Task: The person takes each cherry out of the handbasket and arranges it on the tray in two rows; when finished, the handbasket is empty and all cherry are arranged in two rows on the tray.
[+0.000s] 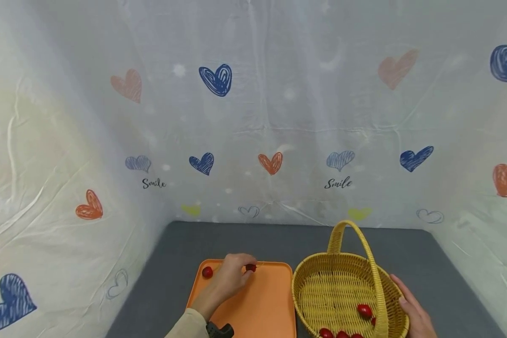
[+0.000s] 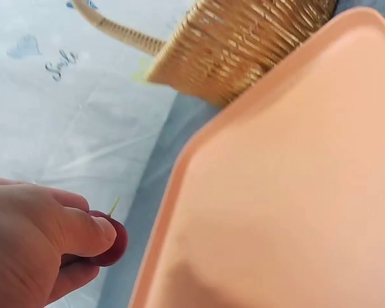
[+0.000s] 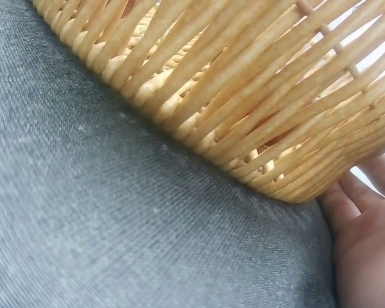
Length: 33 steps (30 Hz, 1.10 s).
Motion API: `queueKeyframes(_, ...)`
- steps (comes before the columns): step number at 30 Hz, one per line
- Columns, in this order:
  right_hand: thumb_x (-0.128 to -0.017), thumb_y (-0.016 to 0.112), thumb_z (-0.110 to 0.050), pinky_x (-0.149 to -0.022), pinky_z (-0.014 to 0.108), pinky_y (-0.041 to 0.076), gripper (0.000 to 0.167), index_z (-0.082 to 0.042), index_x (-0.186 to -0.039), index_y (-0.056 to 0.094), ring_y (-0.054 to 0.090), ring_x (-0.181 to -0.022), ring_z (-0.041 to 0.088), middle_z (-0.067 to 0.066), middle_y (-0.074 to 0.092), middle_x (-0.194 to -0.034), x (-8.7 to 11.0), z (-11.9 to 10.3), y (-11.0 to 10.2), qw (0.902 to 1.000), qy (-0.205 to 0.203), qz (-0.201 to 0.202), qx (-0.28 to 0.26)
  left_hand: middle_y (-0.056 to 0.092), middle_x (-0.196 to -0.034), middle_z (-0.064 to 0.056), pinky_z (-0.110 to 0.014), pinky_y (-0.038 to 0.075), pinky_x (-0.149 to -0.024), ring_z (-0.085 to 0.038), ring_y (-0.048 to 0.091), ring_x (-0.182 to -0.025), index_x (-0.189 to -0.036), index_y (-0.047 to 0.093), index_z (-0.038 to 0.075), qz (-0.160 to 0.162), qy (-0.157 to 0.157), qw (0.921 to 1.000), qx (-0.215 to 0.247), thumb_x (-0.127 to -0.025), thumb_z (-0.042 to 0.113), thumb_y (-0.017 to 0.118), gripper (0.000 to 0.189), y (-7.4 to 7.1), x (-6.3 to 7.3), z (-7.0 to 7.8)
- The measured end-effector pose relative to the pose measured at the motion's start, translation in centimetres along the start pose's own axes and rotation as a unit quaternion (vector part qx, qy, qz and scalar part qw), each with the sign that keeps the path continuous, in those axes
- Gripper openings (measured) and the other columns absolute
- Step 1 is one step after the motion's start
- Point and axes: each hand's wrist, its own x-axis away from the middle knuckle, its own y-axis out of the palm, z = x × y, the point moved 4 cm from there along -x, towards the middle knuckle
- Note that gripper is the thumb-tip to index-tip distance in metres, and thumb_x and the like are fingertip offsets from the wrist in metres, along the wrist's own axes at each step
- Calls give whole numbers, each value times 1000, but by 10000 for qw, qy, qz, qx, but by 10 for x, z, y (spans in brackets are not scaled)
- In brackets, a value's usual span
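My left hand (image 1: 232, 277) is over the far part of an orange tray (image 1: 262, 300), pinching a dark red cherry (image 2: 119, 247) between thumb and fingers. A thin pale stem sticks up from the fruit. Another cherry (image 1: 207, 272) lies in the tray's far left corner. To the right of the tray stands a yellow wicker basket (image 1: 306, 277) with a tall arched handle. My right hand (image 1: 418, 314) holds the basket by its right side, fingers against the outer wall (image 3: 244, 115). Several red cherries (image 1: 364, 311) lie inside the basket, some cut off by the frame's lower edge.
A dark grey cloth (image 3: 115, 212) covers the table under the tray and basket. Pale curtains (image 1: 253, 117) printed with hearts enclose the back and both sides. The basket's handle (image 1: 369, 263) arches above its opening.
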Motion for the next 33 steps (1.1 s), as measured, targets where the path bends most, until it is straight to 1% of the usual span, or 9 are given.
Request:
queueKeyframes(6,-117,29,-60,-93,40,63,74,-29,-179,1,66,-108,-9,-19,42,-144,0,-2,2,9997,160,15,188,84,-109,-5,-34,67,-85,-18,80,-98,-110,85,8,-123,-75,9998,-163,-92,-2,85,21,12,4,-21)
queueKeyframes(9,-117,29,-61,-93,41,63,75,-28,-179,1,66,-108,-9,-21,43,-145,0,-2,2,9997,162,49,203,84,-110,-6,-36,67,-87,-19,80,-99,-110,85,7,-104,38,9995,-298,-91,-3,86,21,17,6,-27)
queueKeyframes(11,-117,29,-60,-93,42,63,75,-28,-179,1,66,-108,-8,-26,46,-141,-1,-1,2,9997,152,61,173,83,-110,-5,-37,67,-88,-20,80,-99,-110,85,7,-93,70,9992,-387,-92,-2,85,20,20,6,-31)
queueKeyframes(13,-117,30,-61,-93,43,64,75,-29,-179,2,68,-108,-7,-31,47,-135,-1,0,2,9998,167,90,109,83,-109,-4,-37,67,-88,-20,80,-99,-110,85,8,-99,39,9988,-477,-93,-2,85,20,23,7,-35)
queueKeyframes(17,-117,31,-60,-92,43,64,75,-28,-179,3,70,-107,-4,-31,49,-131,-1,1,2,9998,140,120,98,82,-108,-1,-37,66,-88,-18,78,-98,-109,84,11,-171,-136,9982,-558,-95,-1,82,18,29,7,-39)
queueKeyframes(22,-117,31,-60,-91,40,64,75,-26,-179,3,68,-108,-6,-43,53,-122,-1,1,3,9999,44,105,88,81,-103,0,-35,66,-86,-14,75,-93,-108,84,10,-174,-135,9984,-514,-95,0,83,16,31,8,-38)
queueKeyframes(24,-117,31,-59,-91,39,64,75,-27,-179,3,68,-108,-6,-44,52,-121,-1,0,3,9999,22,100,82,81,-103,0,-34,66,-85,-14,75,-93,-108,84,10,-161,-92,9986,-486,-94,2,85,16,31,9,-38)
queueKeyframes(28,-117,32,-60,-90,39,64,75,-27,-179,4,68,-108,-7,-44,51,-122,0,0,2,9999,-7,124,97,82,-106,-2,-34,66,-85,-15,76,-95,-111,84,8,-186,-171,9991,-342,-95,6,84,15,29,9,-37)
queueKeyframes(33,-116,33,-63,-92,41,64,77,-29,-179,4,68,-109,-8,-41,51,-127,-1,3,0,9999,-13,167,33,82,-110,-4,-37,67,-87,-19,77,-98,-114,84,8,-197,-480,9980,-369,-98,9,82,16,29,9,-38)
